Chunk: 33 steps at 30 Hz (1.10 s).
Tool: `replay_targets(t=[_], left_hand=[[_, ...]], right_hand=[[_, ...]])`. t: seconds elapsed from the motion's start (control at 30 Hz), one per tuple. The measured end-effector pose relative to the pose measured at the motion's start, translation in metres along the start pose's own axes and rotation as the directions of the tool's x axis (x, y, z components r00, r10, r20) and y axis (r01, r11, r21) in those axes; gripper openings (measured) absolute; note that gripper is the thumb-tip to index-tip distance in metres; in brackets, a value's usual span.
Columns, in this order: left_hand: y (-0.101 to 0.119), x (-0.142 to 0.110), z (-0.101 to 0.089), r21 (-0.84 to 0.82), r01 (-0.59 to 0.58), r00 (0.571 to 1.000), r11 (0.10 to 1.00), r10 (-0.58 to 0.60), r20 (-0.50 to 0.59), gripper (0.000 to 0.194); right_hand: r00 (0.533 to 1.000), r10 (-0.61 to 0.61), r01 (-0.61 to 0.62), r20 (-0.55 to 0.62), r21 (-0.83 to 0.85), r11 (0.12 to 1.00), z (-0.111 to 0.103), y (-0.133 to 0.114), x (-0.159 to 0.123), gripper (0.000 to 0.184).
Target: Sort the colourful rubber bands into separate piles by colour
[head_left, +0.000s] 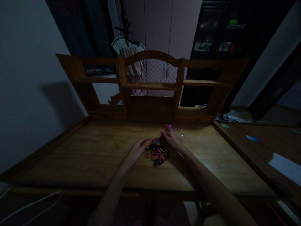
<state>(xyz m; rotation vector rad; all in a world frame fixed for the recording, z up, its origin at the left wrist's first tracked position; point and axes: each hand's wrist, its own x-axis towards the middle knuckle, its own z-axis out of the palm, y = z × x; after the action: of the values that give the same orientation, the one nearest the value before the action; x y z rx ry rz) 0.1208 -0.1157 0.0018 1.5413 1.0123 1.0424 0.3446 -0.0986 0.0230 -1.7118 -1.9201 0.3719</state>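
A loose pile of thin, shiny strips [158, 152] in purple, pink, yellow, orange and blue lies on the wooden desk. My left hand [138, 148] is at the pile's upper left edge, its fingers closed together at some orange strands. From the upper right, my right hand [172, 140] reaches the pile with bent fingers closed on the strips; its fingertips are partly hidden. Just behind my right hand, a clear bottle [180, 134] with a pink cap [169, 127] lies on its side. The light is dim, so fine detail is hard to see.
A wooden shelf unit [151, 86] rises along the desk's back edge. The desk top [98, 150] has raised side edges. To the right, another surface carries a white sheet [285, 166] and a small blue card [252, 138]. Clothes [131, 58] hang on a stand behind.
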Motion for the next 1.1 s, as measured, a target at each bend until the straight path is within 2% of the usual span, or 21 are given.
replay_targets(t=[0.1,0.17,0.27,0.37,0.5,0.67,0.8,0.9,1.0,1.1], left_hand=[[0.006,-0.014,0.0,0.171,-0.025,0.996,0.985,0.04,-0.084,0.039],[0.009,-0.02,0.006,0.291,-0.06,0.99,0.955,0.094,-0.105,0.033],[0.012,-0.024,0.023,0.422,-0.121,0.981,0.898,0.173,-0.086,0.024],[0.014,-0.024,0.04,0.465,-0.138,0.984,0.874,0.174,-0.035,0.021],[0.011,-0.019,0.049,0.479,-0.127,0.987,0.868,0.159,-0.027,0.012],[0.006,-0.012,0.042,0.467,-0.118,0.988,0.877,0.151,-0.035,0.005],[0.004,-0.011,0.032,0.346,-0.094,0.99,0.933,0.124,-0.064,0.007],[0.006,-0.012,0.024,0.226,-0.024,0.994,0.974,0.047,-0.098,0.011],[0.009,-0.014,0.016,0.158,0.021,0.992,0.987,-0.001,-0.129,0.015],[0.008,-0.013,0.009,0.126,0.018,0.992,0.992,-0.002,-0.129,0.019]], right_hand=[[0.997,-0.069,0.071,-0.044,0.054,0.996,0.001,0.0,-0.001,0.05],[0.989,-0.112,0.119,-0.096,0.071,0.99,0.002,-0.001,-0.002,0.048],[0.978,-0.145,0.158,-0.153,0.079,0.984,0.002,-0.003,-0.002,0.047],[0.972,-0.148,0.163,-0.185,0.073,0.984,0.001,-0.003,-0.001,0.047],[0.961,-0.163,0.178,-0.224,0.047,0.983,0.0,-0.003,-0.001,0.047],[0.946,-0.215,0.23,-0.244,0.035,0.973,0.002,-0.003,-0.001,0.047],[0.944,-0.219,0.229,-0.246,0.012,0.973,0.005,-0.002,0.0,0.048],[0.943,-0.209,0.217,-0.257,0.001,0.976,0.004,-0.001,-0.001,0.049],[0.94,-0.207,0.215,-0.271,-0.003,0.977,0.003,-0.002,-0.002,0.049],[0.937,-0.214,0.222,-0.276,-0.002,0.975,0.002,-0.002,-0.003,0.049]])
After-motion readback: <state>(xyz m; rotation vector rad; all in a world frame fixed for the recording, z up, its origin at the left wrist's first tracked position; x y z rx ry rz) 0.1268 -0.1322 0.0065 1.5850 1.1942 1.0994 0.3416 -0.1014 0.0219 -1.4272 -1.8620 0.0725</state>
